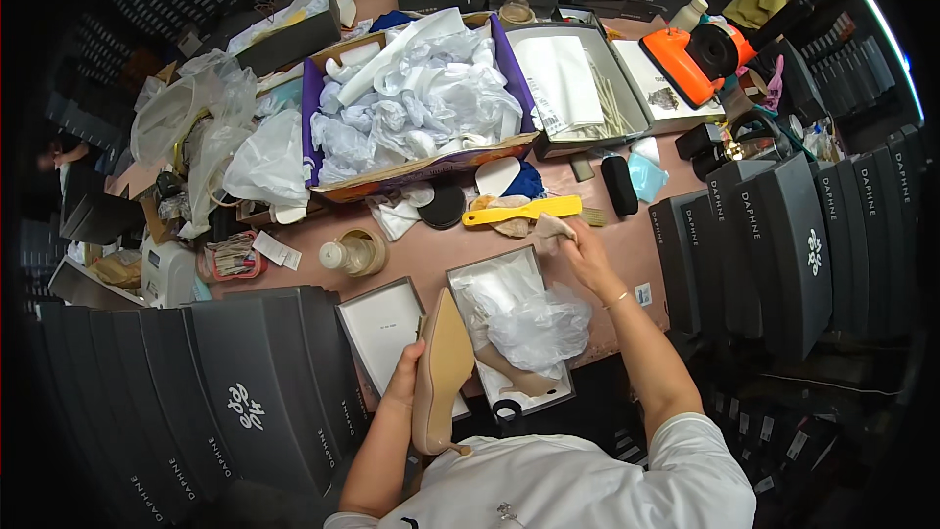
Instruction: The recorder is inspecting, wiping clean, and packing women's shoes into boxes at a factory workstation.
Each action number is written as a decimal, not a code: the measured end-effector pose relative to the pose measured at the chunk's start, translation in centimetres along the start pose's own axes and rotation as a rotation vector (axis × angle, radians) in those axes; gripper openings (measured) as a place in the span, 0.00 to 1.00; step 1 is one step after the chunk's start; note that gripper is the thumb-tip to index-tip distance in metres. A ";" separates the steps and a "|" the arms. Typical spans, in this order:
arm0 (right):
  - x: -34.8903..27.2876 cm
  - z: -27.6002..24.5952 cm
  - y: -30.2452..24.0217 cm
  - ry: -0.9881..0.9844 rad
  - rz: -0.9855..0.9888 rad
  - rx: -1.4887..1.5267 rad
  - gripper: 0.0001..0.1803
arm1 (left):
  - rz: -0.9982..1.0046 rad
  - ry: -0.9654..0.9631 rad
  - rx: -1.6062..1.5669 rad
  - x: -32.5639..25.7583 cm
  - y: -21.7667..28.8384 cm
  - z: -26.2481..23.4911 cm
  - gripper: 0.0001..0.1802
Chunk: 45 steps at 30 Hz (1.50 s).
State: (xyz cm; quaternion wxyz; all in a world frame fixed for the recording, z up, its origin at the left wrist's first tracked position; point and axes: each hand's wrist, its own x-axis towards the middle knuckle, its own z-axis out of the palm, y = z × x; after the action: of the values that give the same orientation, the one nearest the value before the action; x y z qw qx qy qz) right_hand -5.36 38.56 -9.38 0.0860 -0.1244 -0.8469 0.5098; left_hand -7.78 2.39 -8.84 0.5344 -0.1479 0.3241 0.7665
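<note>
A beige pointed high-heeled shoe (444,358) is in my left hand (404,372), toe up, with its tan sole in view. My right hand (587,257) pinches a small beige-grey cloth (554,230) over the table, close to a yellow-handled brush (524,212). Between my arms lies an open shoe box (487,387) with crumpled white tissue (534,323) and a second beige shoe (519,375), partly covered by the tissue. The white-lined box lid (382,333) rests left of it, partly behind my left hand and the held shoe.
A purple carton (313,122) full of crumpled tissue stands ahead. A squat bottle (348,255), a round black tin (443,206) and a black brush (619,186) lie nearer. Stacked dark shoe boxes (264,382) flank me; an orange device (695,64) is at far right.
</note>
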 end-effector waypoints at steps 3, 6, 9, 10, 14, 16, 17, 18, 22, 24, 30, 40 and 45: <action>-1.3 -2.2 -9.2 -0.271 0.278 0.585 0.14 | 0.005 -0.058 -0.044 0.8 1.2 1.8 0.42; -3.9 0.5 -13.4 -0.390 0.148 0.498 0.14 | 0.004 -0.183 -0.144 0.4 1.4 5.4 0.46; -4.7 1.8 -16.0 -0.154 -0.188 0.083 0.13 | 0.005 -0.362 -0.291 -0.7 1.0 5.4 0.51; -5.2 2.2 -16.3 -0.042 -0.377 -0.065 0.13 | -0.012 -0.423 -0.345 -1.2 0.6 5.0 0.52; -8.2 5.0 -16.2 -0.109 -0.431 -0.280 0.17 | 0.169 -0.462 -0.419 -3.0 0.3 3.5 0.53; -9.5 6.2 -15.8 -0.126 -0.334 -0.057 0.16 | 0.193 -0.402 -0.299 -3.7 0.4 3.3 0.51; -10.2 6.9 -16.0 -0.137 -0.280 0.034 0.16 | 0.201 -0.361 -0.225 -3.9 0.4 3.4 0.49; -10.6 7.2 -16.1 -0.147 -0.225 0.125 0.15 | 0.207 -0.319 -0.151 -4.2 0.3 3.4 0.47; -11.0 6.9 -16.9 -0.151 -0.215 0.020 0.22 | 0.228 -0.355 -0.140 -4.6 0.0 3.3 0.49; -11.5 5.8 -16.8 -0.308 0.184 0.777 0.25 | 0.162 -0.312 -0.056 -4.7 0.1 2.7 0.50; -10.4 5.2 -14.1 -0.384 0.612 1.005 0.39 | 0.104 -0.346 0.013 -4.7 -0.1 4.6 0.53; -9.1 6.0 -15.7 0.054 0.093 0.240 0.33 | 0.032 -0.432 -0.021 -5.8 -0.5 4.9 0.50; -9.7 7.0 -20.2 -0.061 0.032 0.102 0.19 | 0.116 -0.323 0.078 -5.8 -0.7 5.7 0.50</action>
State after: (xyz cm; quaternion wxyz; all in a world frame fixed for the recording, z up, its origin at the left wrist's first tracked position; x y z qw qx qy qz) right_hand -0.51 20.75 5.04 0.0581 -0.1180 -0.8199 0.5572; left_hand -4.18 2.07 -1.49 0.5398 0.0169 0.2716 0.7966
